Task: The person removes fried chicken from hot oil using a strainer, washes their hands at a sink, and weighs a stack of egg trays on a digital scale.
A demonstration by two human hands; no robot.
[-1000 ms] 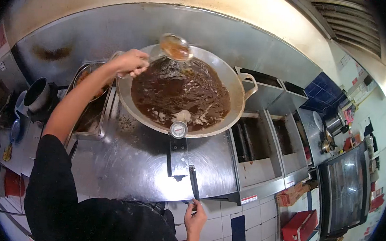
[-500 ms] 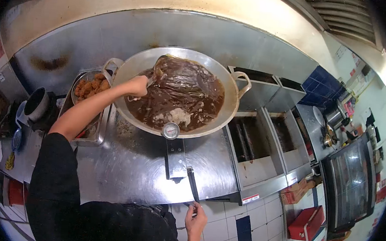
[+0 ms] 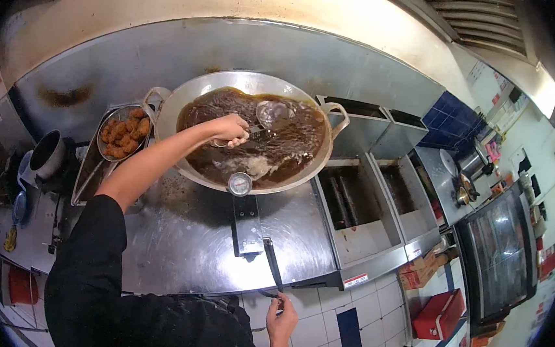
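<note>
A large metal wok (image 3: 186, 91) holds dark brown, rippling oil (image 3: 221, 107) with pale foam near its front. Over the oil, my left hand (image 3: 231, 129) is closed round the handle of a metal ladle (image 3: 276, 113), whose round bowl sits at the oil's surface toward the back right. A dial thermometer (image 3: 240, 184) stands at the wok's front rim. Down at the counter's front edge, my right hand (image 3: 281, 318) has its fingers closed at the end of a dark lever (image 3: 273, 264), which runs up to a metal bracket below the wok.
Left of the wok, a strainer (image 3: 117, 156) of browned fried pieces (image 3: 127, 132) rests over a metal tray (image 3: 80, 198). A dark pot (image 3: 51, 155) stands farther left. Built-in fryer wells (image 3: 353, 202) adjoin the wok's right. A red cooler (image 3: 439, 315) sits on the tiled floor.
My left hand and the ladle have moved right across the oil, and the ladle's bowl shows more clearly. The oil surface ripples differently. My right hand keeps its place on the lever.
</note>
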